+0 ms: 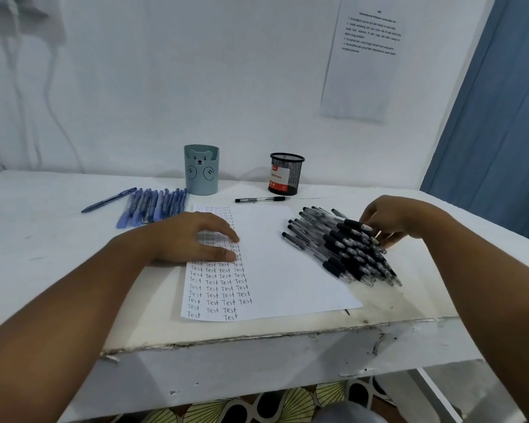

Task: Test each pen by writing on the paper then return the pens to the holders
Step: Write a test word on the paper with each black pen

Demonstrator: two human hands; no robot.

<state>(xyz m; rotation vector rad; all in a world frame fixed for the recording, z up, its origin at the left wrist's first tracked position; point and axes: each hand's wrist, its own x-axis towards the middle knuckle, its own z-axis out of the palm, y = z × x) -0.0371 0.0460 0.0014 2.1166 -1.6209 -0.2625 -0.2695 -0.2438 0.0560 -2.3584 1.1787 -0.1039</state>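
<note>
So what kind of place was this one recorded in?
Probably a plain indoor room set up as a pen-testing desk: a worn white table against a white wall, a printed instruction sheet taped up, and two pen holders.

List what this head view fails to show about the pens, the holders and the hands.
- Inside of the bear holder and the mesh holder: hidden by their walls from this angle.
- Whether the right hand grips a pen: its fingertips are buried in the black pen pile.
- Writing under the left hand on the paper: covered.
- Wall notice: text too small.
</note>
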